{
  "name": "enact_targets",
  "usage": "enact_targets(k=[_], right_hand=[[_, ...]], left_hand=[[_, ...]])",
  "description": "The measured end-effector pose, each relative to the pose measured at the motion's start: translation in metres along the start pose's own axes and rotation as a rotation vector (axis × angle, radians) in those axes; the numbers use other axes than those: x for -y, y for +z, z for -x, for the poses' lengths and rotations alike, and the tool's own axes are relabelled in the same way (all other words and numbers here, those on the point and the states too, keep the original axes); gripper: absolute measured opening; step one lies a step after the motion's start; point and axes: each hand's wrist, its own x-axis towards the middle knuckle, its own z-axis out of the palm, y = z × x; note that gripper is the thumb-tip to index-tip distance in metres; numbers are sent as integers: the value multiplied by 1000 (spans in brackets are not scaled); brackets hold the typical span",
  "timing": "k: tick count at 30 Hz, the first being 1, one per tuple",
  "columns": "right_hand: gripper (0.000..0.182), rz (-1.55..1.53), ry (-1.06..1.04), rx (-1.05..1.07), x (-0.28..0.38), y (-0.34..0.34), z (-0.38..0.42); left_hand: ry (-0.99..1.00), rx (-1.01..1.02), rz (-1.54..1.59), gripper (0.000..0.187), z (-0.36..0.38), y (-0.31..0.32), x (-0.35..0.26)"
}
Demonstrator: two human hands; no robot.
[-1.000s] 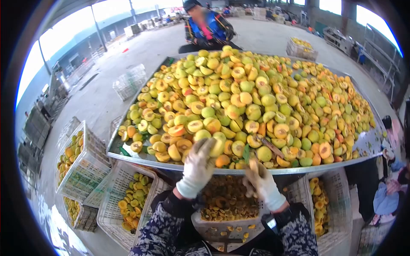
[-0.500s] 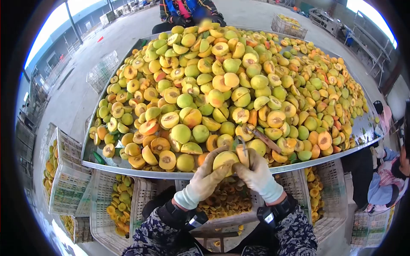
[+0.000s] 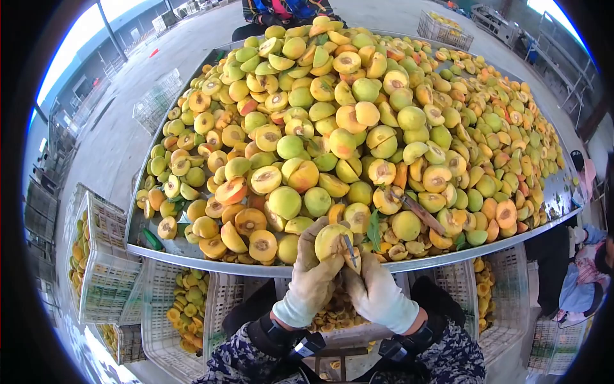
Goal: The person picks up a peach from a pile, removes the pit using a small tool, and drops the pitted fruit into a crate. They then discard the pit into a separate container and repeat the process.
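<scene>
A wide metal table (image 3: 192, 251) fills the view, heaped with whole and halved peaches (image 3: 358, 128) out to 12 o'clock. At 6 o'clock, just past its near rim, the gloved left hand (image 3: 313, 278) wraps 1 peach (image 3: 332, 240); the right hand (image 3: 377, 294) grips what looks like a small knife (image 3: 348, 249) set against it. White crates (image 3: 102, 269) stand on the concrete floor (image 3: 115, 141) at 8 o'clock.
</scene>
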Motion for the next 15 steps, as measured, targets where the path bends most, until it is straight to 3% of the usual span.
enact_targets(k=[3, 6, 8, 11, 12, 13, 15], right_hand=[[16, 10, -31, -56, 4, 2, 0], [22, 131, -101, -32, 7, -2, -3], [26, 200, -175, 16, 2, -4, -5], [26, 107, -74, 85, 10, -9, -7], [26, 104, -70, 86, 14, -11, -7], [25, 152, -84, 98, 18, -13, -6], [25, 195, -93, 109, 17, -12, -4]], left_hand=[[45, 6, 61, 63, 3, -1, 7], [103, 11, -77, 60, 6, -3, 7], [375, 126, -1040, 52, 7, -6, -6], [504, 254, -1181, 49, -3, -17, -17], [301, 209, -985, 48, -3, -11, -26], [293, 205, -986, 48, -5, -13, -29], [-85, 203, -701, 51, -10, -16, -36]])
